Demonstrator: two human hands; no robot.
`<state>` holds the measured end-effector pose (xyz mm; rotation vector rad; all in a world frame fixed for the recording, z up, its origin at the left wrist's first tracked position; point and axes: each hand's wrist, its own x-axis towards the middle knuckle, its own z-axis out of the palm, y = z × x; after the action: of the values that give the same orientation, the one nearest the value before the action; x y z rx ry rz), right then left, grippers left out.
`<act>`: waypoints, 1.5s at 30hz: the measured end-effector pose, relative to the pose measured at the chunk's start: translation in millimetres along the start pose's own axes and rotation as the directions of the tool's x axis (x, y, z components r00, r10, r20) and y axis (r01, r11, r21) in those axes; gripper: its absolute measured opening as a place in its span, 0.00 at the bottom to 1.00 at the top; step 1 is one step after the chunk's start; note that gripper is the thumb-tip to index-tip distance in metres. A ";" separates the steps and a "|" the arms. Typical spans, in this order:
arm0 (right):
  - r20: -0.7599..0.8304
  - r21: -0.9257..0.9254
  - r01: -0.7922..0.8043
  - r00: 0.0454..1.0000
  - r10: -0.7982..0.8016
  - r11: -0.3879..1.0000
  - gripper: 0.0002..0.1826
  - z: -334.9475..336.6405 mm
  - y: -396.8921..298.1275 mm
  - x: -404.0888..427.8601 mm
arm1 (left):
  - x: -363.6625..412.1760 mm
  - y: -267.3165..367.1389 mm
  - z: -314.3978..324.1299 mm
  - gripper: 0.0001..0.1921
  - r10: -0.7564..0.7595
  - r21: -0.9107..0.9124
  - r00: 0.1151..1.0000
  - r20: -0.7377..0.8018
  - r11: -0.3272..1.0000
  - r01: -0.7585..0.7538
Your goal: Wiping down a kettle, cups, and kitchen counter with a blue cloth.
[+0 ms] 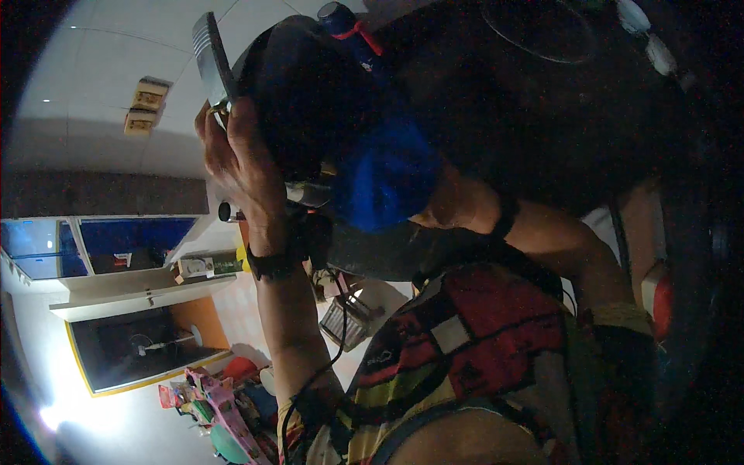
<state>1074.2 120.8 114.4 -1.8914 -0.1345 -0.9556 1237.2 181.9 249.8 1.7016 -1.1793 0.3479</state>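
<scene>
My left hand is raised at the left, fingers and thumb closed on the end of a flat grey metal-looking tool with ridges along one side. Its exact kind is unclear in the dim light. A dark band circles the left wrist. My right hand lies in shadow near the middle, up against a smooth blue thing, perhaps cloth or plastic. The blue thing hides its fingers, so whether they grip it cannot be seen. Behind both hands spreads a large dark mass whose shape is hard to make out.
A dark cylinder with a red band is at the top. Socket plates sit on the tiled wall. A black cable runs beside my left arm. Farther left are a window, a shelf and a cluttered pile.
</scene>
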 end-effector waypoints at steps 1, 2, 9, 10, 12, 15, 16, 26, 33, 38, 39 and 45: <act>0.029 -0.066 -0.044 0.999 0.046 0.997 0.23 -3.7 -1.7 -9.1 | -0.4 -1.5 -3.9 0.25 -0.018 -0.006 1.000 0.006 1.000 0.018; 0.054 -0.133 -0.087 0.994 0.094 0.987 0.24 -9.2 -2.7 -20.5 | -0.8 -5.2 -8.2 0.25 -0.036 -0.012 0.999 0.012 0.999 0.036; -0.355 -0.180 -0.294 0.909 0.217 0.939 0.28 -29.9 38.9 -36.2 | -3.0 3.0 -19.5 0.24 0.099 0.108 0.983 0.154 0.987 -0.116; -0.342 -0.170 -0.294 0.913 0.224 0.941 0.27 -27.7 38.9 -30.8 | -2.1 3.1 -19.4 0.24 0.104 0.116 0.980 0.168 0.985 -0.125; -0.343 -0.136 -0.301 0.908 0.240 0.944 0.27 -17.5 35.3 -20.8 | -2.0 0.7 -20.8 0.24 0.109 0.143 0.976 0.190 0.980 -0.138; -0.369 -0.173 -0.299 0.903 0.220 0.938 0.27 -8.0 9.9 -13.6 | -4.9 6.3 -17.7 0.24 0.181 0.198 0.972 0.148 0.958 -0.208; -0.366 -0.251 -0.287 0.912 0.184 0.925 0.27 -8.8 4.8 -13.1 | -5.2 6.0 -16.8 0.24 0.192 0.206 0.972 0.135 0.954 -0.217; -0.088 0.676 -0.363 0.824 0.560 0.641 0.24 -29.9 -37.0 16.2 | 1.6 4.8 -43.2 0.34 0.030 -0.213 0.939 0.342 0.976 0.047; -0.353 0.234 -0.232 0.885 0.305 0.944 0.26 -23.9 -39.3 26.7 | -7.6 -0.4 -58.1 0.50 0.339 -0.042 0.811 0.477 0.930 -0.364; -0.221 -0.560 -0.065 0.972 -0.074 0.826 0.32 -12.4 -35.5 29.3 | -8.1 11.8 -45.7 0.38 0.475 0.215 0.812 0.339 0.801 -0.558; -0.241 -0.615 -0.042 0.961 -0.138 0.787 0.30 -9.0 -32.0 30.3 | -8.7 16.0 -39.9 0.36 0.459 0.225 0.834 0.307 0.816 -0.532; -0.204 -0.800 -0.024 0.951 -0.233 0.600 0.29 12.8 34.2 -4.3 | -13.4 30.9 -27.0 0.31 0.446 0.304 0.867 0.221 0.813 -0.496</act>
<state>1094.4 114.5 84.3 -2.5345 0.4521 -1.5431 1212.7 210.9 270.4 1.7326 -1.7347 0.7992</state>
